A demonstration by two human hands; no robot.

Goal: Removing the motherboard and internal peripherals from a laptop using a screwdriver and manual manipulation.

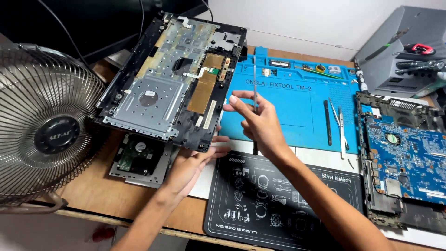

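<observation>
Looking down from my head camera, my left hand [197,160] reaches up under the near edge of the laptop top case [174,79], fingers stretched out almost flat and pressed against its lower corner, propping it so the panel stands tilted with its metal inner side facing me. I am not gripping it so much as supporting it from below. My right hand [260,123] is raised over the blue repair mat [297,107], thumb and fingertips pinched closed on a thin metal pry tool [255,83], which stands nearly upright with its tip pointing away from me. The case hangs over the left part of the wooden desk [97,195], its right edge just beside the blue mat. Beneath it, on the desk, lies a hard drive in its bracket [139,160], partly covered by the case. To my left stands a metal fan [44,125], close to the case's left edge. Under my forearms is a black mat with white line drawings [278,204]. On the blue mat to the right lie a black spudger [327,123] and tweezers [340,128], side by side. Farther right sits the laptop base with its blue motherboard [409,153] exposed, and behind it a grey tool stand [399,56].
</observation>
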